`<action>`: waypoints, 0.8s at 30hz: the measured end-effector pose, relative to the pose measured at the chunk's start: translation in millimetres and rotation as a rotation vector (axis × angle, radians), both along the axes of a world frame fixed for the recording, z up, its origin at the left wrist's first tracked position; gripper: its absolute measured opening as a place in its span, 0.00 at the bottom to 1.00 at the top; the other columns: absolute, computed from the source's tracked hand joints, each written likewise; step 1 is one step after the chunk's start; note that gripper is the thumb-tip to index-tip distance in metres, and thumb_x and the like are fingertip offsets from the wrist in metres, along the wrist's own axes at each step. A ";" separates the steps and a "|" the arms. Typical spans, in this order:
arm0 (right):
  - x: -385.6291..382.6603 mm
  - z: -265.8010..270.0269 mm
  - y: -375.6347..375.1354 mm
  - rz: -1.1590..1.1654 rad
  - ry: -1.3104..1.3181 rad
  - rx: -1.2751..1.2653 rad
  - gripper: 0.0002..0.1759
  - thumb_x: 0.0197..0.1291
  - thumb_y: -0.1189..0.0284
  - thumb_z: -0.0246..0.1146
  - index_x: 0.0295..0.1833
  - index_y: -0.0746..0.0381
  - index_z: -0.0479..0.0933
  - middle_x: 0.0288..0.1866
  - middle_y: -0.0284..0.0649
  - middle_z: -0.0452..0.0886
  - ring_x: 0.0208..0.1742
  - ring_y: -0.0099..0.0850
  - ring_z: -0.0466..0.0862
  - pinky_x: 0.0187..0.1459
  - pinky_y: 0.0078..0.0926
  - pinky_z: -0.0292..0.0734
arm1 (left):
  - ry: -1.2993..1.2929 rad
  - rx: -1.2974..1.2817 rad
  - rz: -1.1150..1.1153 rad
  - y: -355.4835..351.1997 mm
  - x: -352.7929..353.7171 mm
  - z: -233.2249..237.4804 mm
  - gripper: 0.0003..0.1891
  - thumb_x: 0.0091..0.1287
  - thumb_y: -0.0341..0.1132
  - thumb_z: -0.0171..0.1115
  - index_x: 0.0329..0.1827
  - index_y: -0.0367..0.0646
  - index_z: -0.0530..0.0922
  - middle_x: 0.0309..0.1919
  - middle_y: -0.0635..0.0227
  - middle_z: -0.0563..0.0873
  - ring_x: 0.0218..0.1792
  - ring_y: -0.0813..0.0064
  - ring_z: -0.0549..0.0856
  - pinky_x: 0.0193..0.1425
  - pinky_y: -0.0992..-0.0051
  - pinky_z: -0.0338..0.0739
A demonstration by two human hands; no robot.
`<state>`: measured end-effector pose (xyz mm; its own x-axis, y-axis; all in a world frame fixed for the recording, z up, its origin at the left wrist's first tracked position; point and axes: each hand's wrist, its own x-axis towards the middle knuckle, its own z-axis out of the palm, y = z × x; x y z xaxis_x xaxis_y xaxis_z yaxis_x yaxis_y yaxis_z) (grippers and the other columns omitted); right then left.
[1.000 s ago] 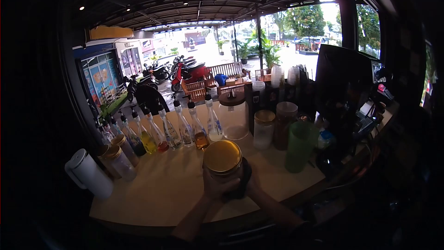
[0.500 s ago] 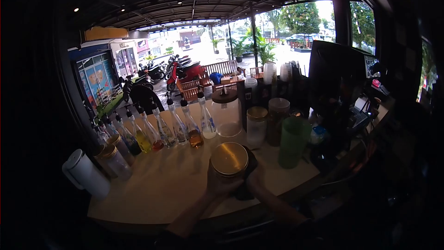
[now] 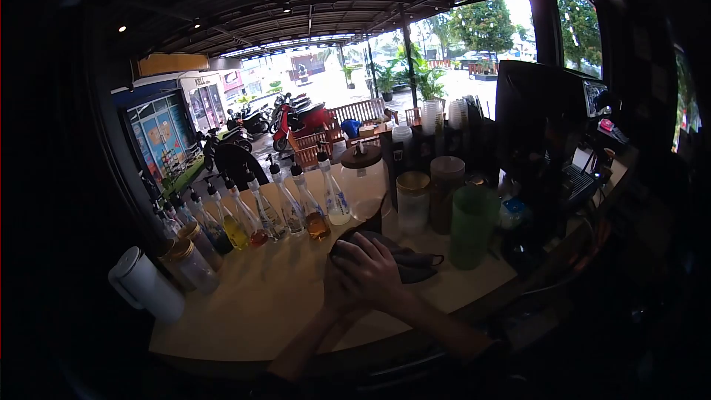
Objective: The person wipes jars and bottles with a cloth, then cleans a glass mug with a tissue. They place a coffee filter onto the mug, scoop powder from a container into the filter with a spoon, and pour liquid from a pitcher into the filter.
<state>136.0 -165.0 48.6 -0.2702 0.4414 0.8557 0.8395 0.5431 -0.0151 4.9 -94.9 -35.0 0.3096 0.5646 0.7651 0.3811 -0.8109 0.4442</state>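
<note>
The right hand (image 3: 368, 265) lies over the dark cloth, its fingers bent and close together, pressing onto the folds. The left hand (image 3: 339, 287) sits just beside and partly under it, curled, with most of its fingers hidden; whether it grips anything under the cloth, I cannot tell. One dark cloth (image 3: 409, 258), soft and crumpled, spreads from beneath the right hand toward the right, ending in a thin loop near the one green pitcher (image 3: 474, 231), a tall, cloudy cylinder.

On the far side of the hands stand three jars. The clear jar (image 3: 364, 187) is wide and round with a brown lid; right of it come the gold-lidded jar (image 3: 412, 206), frosted and pale, and the brown jar (image 3: 446, 200), darker and straight-sided. Pump bottles (image 3: 316, 224) run in a slanting row leftward: at least seven, tapered and see-through, with black tops and amber, yellow, red or milky liquid in several; those at the far left overlap too closely to count. Near the left end are at least two gold-lidded canisters (image 3: 194, 268) and one white jug (image 3: 148, 285) with a side handle.

The pale, smooth counter (image 3: 259, 311) has a curved near edge that passes below the forearms. Its widest open room is left of the hands, up to the jug; on the right, only a narrow gap parts the cloth from the pitcher.
</note>
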 end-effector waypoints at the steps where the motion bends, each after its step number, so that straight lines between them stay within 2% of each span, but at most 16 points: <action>1: -2.4 -8.6 4.6 0.042 -0.019 0.076 0.25 0.52 0.61 0.64 0.58 0.52 0.75 0.65 0.36 0.70 0.65 0.44 0.69 0.60 0.44 0.68 | -0.155 -0.096 -0.010 -3.2 1.8 3.3 0.41 0.47 0.43 0.72 0.63 0.36 0.64 0.57 0.52 0.71 0.58 0.51 0.74 0.62 0.62 0.70; 3: 4.7 -20.2 9.7 0.058 -0.055 0.141 0.24 0.52 0.63 0.64 0.58 0.52 0.76 0.69 0.40 0.66 0.67 0.44 0.67 0.62 0.46 0.66 | -0.043 -0.216 0.044 -15.0 -0.7 17.2 0.39 0.50 0.39 0.71 0.64 0.36 0.62 0.58 0.52 0.71 0.61 0.54 0.72 0.64 0.64 0.69; 5: 11.3 -22.4 7.1 0.175 0.129 0.128 0.26 0.54 0.65 0.62 0.60 0.54 0.73 0.67 0.48 0.67 0.66 0.44 0.69 0.64 0.50 0.64 | -0.175 -0.305 -0.074 -23.7 -4.0 32.3 0.40 0.50 0.32 0.71 0.65 0.38 0.59 0.58 0.55 0.71 0.62 0.59 0.73 0.64 0.65 0.69; 6: 9.3 -33.3 11.6 0.247 0.298 0.110 0.23 0.63 0.65 0.56 0.63 0.61 0.69 0.67 0.53 0.66 0.67 0.43 0.68 0.65 0.47 0.62 | -0.311 -0.354 -0.241 -26.2 -3.0 36.0 0.44 0.46 0.27 0.74 0.66 0.40 0.57 0.59 0.58 0.71 0.63 0.64 0.72 0.65 0.66 0.69; 7: 4.7 -44.0 12.3 0.252 0.295 0.109 0.23 0.63 0.65 0.56 0.63 0.61 0.69 0.67 0.53 0.66 0.67 0.43 0.68 0.65 0.47 0.62 | -0.315 -0.352 -0.238 -25.5 -6.0 35.8 0.44 0.46 0.27 0.74 0.66 0.40 0.57 0.59 0.58 0.71 0.63 0.64 0.72 0.65 0.66 0.69; 9: -4.3 -65.4 11.7 0.653 0.981 -0.422 0.25 0.72 0.61 0.45 0.64 0.67 0.65 0.66 0.52 0.67 0.66 0.41 0.69 0.66 0.38 0.61 | -0.420 -0.415 -0.437 -23.9 -12.4 35.0 0.47 0.43 0.28 0.77 0.66 0.41 0.56 0.59 0.59 0.70 0.62 0.66 0.72 0.65 0.66 0.70; 10: -5.0 -76.8 13.7 0.654 0.978 -0.426 0.25 0.72 0.61 0.45 0.64 0.67 0.65 0.66 0.52 0.67 0.66 0.41 0.69 0.66 0.38 0.61 | -0.392 -0.397 -0.409 -27.5 -15.4 41.5 0.49 0.42 0.30 0.80 0.66 0.40 0.57 0.59 0.59 0.71 0.62 0.66 0.73 0.65 0.65 0.71; 11: -1.3 -88.9 16.3 0.665 0.988 -0.558 0.25 0.73 0.61 0.42 0.65 0.69 0.64 0.64 0.51 0.69 0.65 0.40 0.69 0.66 0.35 0.61 | -0.399 -0.398 -0.404 -28.2 -17.4 44.9 0.49 0.42 0.30 0.80 0.66 0.40 0.57 0.59 0.59 0.71 0.62 0.66 0.73 0.65 0.65 0.71; 13: 1.3 -101.1 21.6 0.676 0.994 -0.706 0.26 0.74 0.61 0.39 0.65 0.71 0.62 0.63 0.51 0.70 0.65 0.39 0.69 0.65 0.33 0.61 | -0.426 -0.390 -0.401 -30.0 -23.6 48.7 0.47 0.40 0.26 0.79 0.65 0.38 0.59 0.58 0.60 0.74 0.60 0.67 0.75 0.64 0.66 0.72; 15: -0.2 -113.7 27.6 0.633 1.024 -0.852 0.25 0.75 0.62 0.38 0.64 0.71 0.63 0.59 0.49 0.73 0.63 0.38 0.71 0.64 0.34 0.62 | -0.505 -0.479 -0.449 -33.4 -27.8 53.6 0.46 0.41 0.26 0.79 0.64 0.37 0.59 0.58 0.59 0.74 0.60 0.67 0.75 0.63 0.67 0.73; 16: -0.6 -114.4 30.2 0.569 1.028 -0.894 0.25 0.74 0.60 0.40 0.60 0.70 0.67 0.58 0.51 0.74 0.59 0.37 0.74 0.62 0.34 0.65 | -0.540 -0.458 -0.424 -36.4 -31.5 58.1 0.46 0.41 0.26 0.79 0.64 0.37 0.59 0.57 0.59 0.74 0.60 0.67 0.75 0.63 0.67 0.73; 17: 3.5 -115.0 30.6 0.575 1.024 -0.921 0.25 0.74 0.60 0.40 0.60 0.70 0.67 0.58 0.51 0.74 0.59 0.37 0.74 0.62 0.34 0.65 | -0.575 -0.437 -0.395 -38.0 -36.6 61.3 0.46 0.40 0.26 0.79 0.64 0.37 0.59 0.57 0.59 0.74 0.60 0.68 0.75 0.62 0.68 0.73; 19: 10.6 -88.8 27.9 0.334 0.760 -1.053 0.25 0.73 0.57 0.43 0.56 0.68 0.73 0.50 0.48 0.79 0.52 0.33 0.78 0.56 0.33 0.71 | -0.533 -0.404 -0.296 -38.7 -50.6 67.7 0.47 0.42 0.31 0.80 0.64 0.37 0.58 0.56 0.58 0.73 0.58 0.67 0.76 0.61 0.69 0.75; 21: 13.0 -60.9 26.4 0.142 0.355 -0.826 0.24 0.67 0.56 0.52 0.52 0.68 0.75 0.59 0.55 0.72 0.54 0.45 0.78 0.55 0.39 0.72 | -0.495 -0.356 -0.297 -42.0 -66.1 77.1 0.47 0.41 0.33 0.81 0.63 0.37 0.58 0.56 0.58 0.73 0.58 0.67 0.75 0.62 0.68 0.73; 23: 16.2 -50.3 32.7 -0.285 -0.094 -0.785 0.29 0.59 0.55 0.63 0.57 0.67 0.72 0.62 0.52 0.70 0.57 0.48 0.77 0.56 0.40 0.73 | -0.419 -0.296 -0.150 -39.4 -88.9 77.9 0.49 0.39 0.35 0.82 0.63 0.38 0.58 0.56 0.58 0.72 0.59 0.66 0.74 0.63 0.67 0.71; 24: 3.3 -32.2 29.8 -0.263 -0.103 -0.795 0.29 0.59 0.55 0.63 0.57 0.67 0.72 0.62 0.52 0.70 0.57 0.48 0.77 0.56 0.40 0.73 | -0.417 -0.300 -0.149 -40.4 -99.0 80.1 0.49 0.39 0.36 0.82 0.63 0.38 0.58 0.56 0.58 0.72 0.60 0.65 0.74 0.63 0.66 0.70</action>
<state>139.3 -135.2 16.5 -0.1340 0.9614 0.2403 0.9551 0.1900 -0.2272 -94.1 -135.2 45.1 0.1076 0.7507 0.6518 0.0127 -0.6566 0.7541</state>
